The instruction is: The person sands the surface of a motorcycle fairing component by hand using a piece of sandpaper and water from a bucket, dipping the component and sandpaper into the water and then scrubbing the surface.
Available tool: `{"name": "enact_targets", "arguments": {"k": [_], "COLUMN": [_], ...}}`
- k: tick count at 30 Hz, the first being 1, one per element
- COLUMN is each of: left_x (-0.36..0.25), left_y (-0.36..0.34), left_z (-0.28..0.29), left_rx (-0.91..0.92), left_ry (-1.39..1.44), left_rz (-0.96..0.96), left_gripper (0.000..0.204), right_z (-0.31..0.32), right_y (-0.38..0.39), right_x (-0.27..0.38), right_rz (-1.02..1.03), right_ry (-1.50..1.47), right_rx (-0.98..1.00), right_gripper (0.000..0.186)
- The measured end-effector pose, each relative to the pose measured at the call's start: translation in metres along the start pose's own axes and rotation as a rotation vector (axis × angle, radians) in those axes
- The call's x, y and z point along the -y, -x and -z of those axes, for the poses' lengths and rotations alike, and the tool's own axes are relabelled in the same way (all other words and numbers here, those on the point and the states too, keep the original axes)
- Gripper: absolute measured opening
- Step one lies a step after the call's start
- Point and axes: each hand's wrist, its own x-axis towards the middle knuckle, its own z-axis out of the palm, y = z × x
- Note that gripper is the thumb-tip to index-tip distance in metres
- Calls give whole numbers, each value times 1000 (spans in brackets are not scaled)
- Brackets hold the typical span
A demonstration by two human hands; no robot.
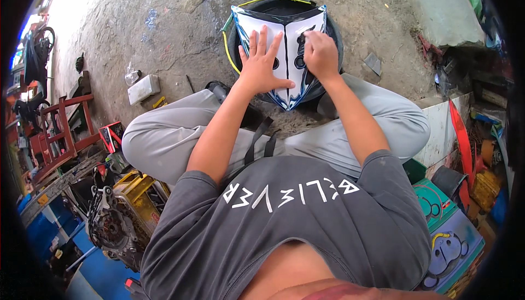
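A shield-shaped panel (257, 24), white with blue and black edges and a dark line down its middle, lies across a round black tyre-like ring (338, 51) on the ground between my bent legs. My left hand (261, 65) presses flat on the panel's left half, fingers spread and thumb reaching over the dark line. Curled fingers of my right hand (321, 54) rest on the right half, beside black markings and a dark round hole (299, 61). Whatever those fingers pinch, if anything, is hidden. A yellow-green cord (228, 54) loops around the ring's left and far side.
On the concrete floor (180, 21) are a pale box (144, 89) to the left and a small grey flat piece (373, 63) to the right. An engine part (113, 218) and a yellow crate (139, 196) stand at lower left. Green packaging (432, 201) lies at right.
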Motion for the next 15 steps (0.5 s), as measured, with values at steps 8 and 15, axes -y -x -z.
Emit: {"name": "enact_targets", "arguments": {"k": [8,15], "left_x": [1,5], "left_y": [0,4], "left_z": [-2,-1], "left_rx": [-41,-31], "left_ry": [0,-7], "left_rz": [-16,-18], "left_gripper": [149,149], "right_z": [5,11], "right_y": [-6,-10], "right_x": [-11,3], "right_rz": [-36,95], "right_ry": [13,-104], "right_rx": [-23,89], "right_gripper": [15,14]}}
